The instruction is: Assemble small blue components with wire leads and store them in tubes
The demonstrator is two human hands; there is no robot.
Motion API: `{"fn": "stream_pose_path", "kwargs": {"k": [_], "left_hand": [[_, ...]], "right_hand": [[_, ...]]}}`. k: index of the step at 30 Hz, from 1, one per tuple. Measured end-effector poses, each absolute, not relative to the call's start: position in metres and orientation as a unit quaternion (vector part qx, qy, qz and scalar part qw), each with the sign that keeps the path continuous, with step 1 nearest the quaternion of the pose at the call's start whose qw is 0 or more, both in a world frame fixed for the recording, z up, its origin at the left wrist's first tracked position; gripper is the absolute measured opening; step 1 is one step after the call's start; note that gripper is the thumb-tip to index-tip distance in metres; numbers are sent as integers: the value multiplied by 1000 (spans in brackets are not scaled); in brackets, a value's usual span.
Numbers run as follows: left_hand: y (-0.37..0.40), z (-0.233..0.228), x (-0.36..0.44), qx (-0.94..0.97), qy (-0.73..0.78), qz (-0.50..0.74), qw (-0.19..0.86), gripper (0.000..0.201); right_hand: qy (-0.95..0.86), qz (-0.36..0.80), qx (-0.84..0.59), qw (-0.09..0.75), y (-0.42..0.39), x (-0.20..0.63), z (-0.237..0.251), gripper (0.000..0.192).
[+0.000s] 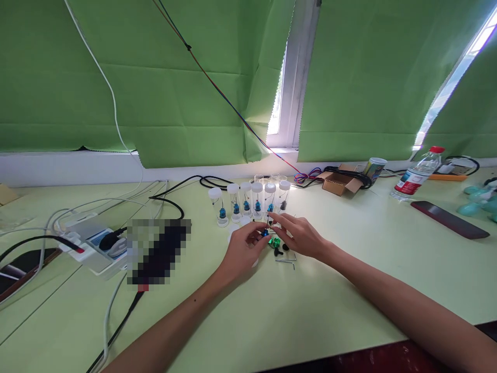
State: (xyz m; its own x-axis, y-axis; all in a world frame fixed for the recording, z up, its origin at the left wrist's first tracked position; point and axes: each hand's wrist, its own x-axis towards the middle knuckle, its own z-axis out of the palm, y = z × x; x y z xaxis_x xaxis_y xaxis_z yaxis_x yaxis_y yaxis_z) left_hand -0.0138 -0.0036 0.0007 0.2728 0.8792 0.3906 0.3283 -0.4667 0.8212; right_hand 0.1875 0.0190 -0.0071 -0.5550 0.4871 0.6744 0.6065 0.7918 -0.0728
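My left hand [243, 251] and my right hand [298, 235] meet over the pale green table [272, 316]. The left fingers pinch a small blue part [265, 233]. My right fingertips touch the same spot from the other side. Just below lie a small green part [275, 242], little black pieces [278, 252] and a hex key [286, 261]. Behind the hands stands a row of several clear vials with white caps [248, 202], most with a blue piece inside.
A white power strip with plugs and cables [93, 243] sits at the left, beside a blurred dark object [159, 254]. At the right are a cardboard box [339, 182], a can [375, 168], a water bottle [417, 176] and a dark phone [450, 219].
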Motion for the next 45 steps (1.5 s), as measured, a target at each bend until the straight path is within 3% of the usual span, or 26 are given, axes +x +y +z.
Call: {"fn": "stream_pose_path", "kwargs": {"k": [20, 31, 45], "left_hand": [[-2, 0, -15, 672, 432, 491, 348, 27], [1, -3, -16, 646, 457, 506, 343, 29], [2, -1, -17, 628, 479, 519, 326, 27]], "right_hand": [[-853, -126, -354, 362, 30, 199, -5, 23], [-902, -74, -372, 207, 35, 204, -7, 24], [-910, -38, -388, 144, 32, 200, -8, 19]]}}
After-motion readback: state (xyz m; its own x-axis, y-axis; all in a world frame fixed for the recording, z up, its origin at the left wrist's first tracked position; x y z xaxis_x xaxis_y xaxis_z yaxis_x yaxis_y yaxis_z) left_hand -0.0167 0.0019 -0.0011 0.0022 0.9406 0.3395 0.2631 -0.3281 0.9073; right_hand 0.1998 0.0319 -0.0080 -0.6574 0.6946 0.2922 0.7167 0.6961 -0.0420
